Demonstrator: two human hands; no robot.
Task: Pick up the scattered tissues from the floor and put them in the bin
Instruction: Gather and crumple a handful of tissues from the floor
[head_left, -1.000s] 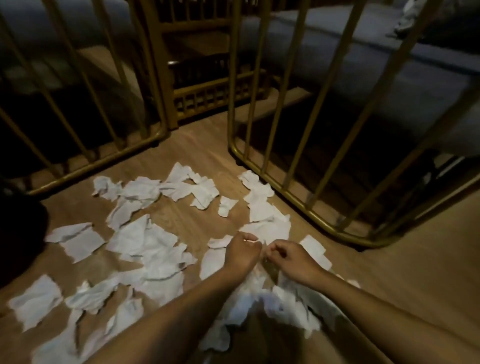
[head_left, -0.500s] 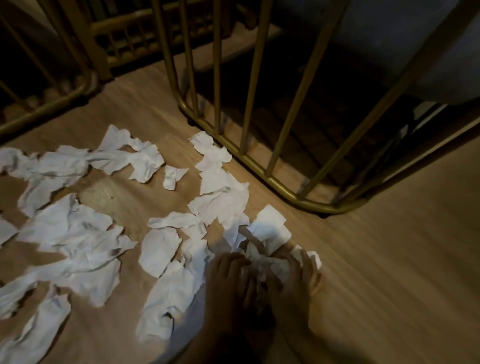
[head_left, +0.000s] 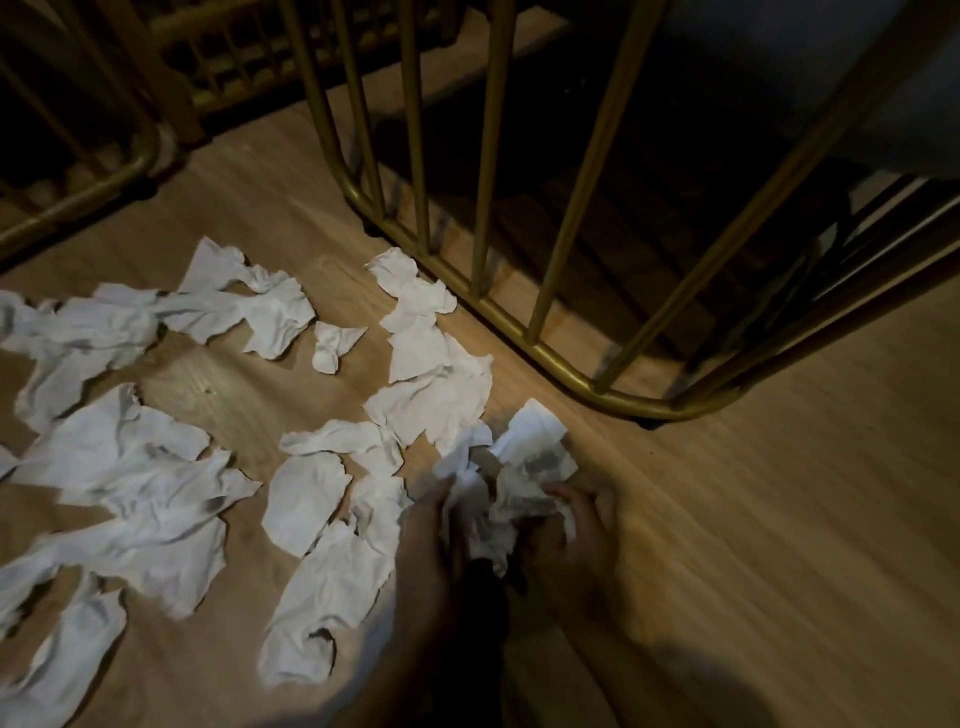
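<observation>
Several torn white tissues (head_left: 130, 467) lie scattered over the wooden floor (head_left: 779, 493), from the left edge to the middle. My left hand (head_left: 436, 540) and my right hand (head_left: 582, 535) are close together low in the middle, both gripping a crumpled bunch of tissues (head_left: 514, 483) gathered between them. More tissue pieces (head_left: 426, 374) lie just beyond the hands, near the metal frame. No bin is in view.
A gold metal frame with upright bars (head_left: 571, 364) curves along the floor right behind the hands. A second gold frame (head_left: 119, 171) stands at the back left, with a wooden rack (head_left: 234, 62) behind it. Bare floor stretches to the right.
The view has tilted down and right. My hands have drawn the nearby tissues together and now clutch them in a bunch.
</observation>
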